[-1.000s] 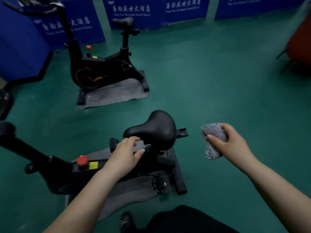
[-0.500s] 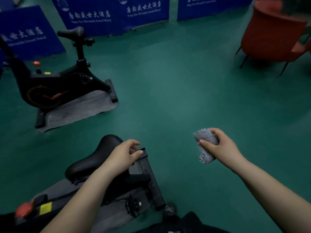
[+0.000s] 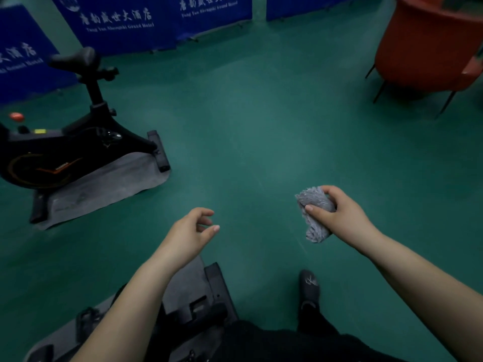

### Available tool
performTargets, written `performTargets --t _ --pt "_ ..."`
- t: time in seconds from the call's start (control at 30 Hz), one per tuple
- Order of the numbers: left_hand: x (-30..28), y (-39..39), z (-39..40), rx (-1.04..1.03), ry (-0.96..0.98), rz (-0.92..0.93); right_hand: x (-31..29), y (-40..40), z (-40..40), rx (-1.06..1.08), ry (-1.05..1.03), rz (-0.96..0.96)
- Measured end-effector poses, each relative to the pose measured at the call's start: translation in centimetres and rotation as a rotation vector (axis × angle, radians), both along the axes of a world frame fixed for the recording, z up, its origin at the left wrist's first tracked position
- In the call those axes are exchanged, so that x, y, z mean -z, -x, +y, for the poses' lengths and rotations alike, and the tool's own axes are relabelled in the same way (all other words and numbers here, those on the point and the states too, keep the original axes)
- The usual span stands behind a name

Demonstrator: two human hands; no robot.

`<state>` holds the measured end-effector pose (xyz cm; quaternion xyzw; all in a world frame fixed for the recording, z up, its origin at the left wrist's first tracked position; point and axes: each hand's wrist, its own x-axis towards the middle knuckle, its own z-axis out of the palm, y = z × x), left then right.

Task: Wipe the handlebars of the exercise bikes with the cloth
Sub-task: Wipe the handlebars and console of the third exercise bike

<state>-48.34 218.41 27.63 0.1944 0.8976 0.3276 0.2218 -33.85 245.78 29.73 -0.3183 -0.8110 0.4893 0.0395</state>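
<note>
The right hand [image 3: 342, 215] squeezes the gray cloth [image 3: 315, 214]; the left hand [image 3: 190, 233] is half open, empty. No handlebars show, so I think wiping is left to do.

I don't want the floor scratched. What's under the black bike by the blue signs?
A grey mat lies under the bike, spread on the green floor. Both foot bars rest on it. The bike hides the mat's middle, and the picture's edge cuts off the bike's front.

Dim, soft overall light, dark vignetted corners, wide-angle bending at edges
</note>
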Motion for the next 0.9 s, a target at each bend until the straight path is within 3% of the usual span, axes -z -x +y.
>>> performTargets --t 0.2,0.4,0.6,0.9 --pt "2.7 5.5 5.0 -0.181 0.040 -0.062 1.8 10.1 8.0 -0.146 0.027 -0.021" --pt "0.4 11.9 9.6 -0.342 0.037 -0.062 0.4 22.6 12.7 -0.339 0.005 0.030" --pt "-1.5 17.9 9.4 -0.511 0.007 -0.033 -0.1 34.1 11.6 -0.507 0.047 0.072" --pt "2.5 29.5 3.1 -0.701 0.052 -0.116 1.8 51.3 5.1 -0.680 0.076 0.007"
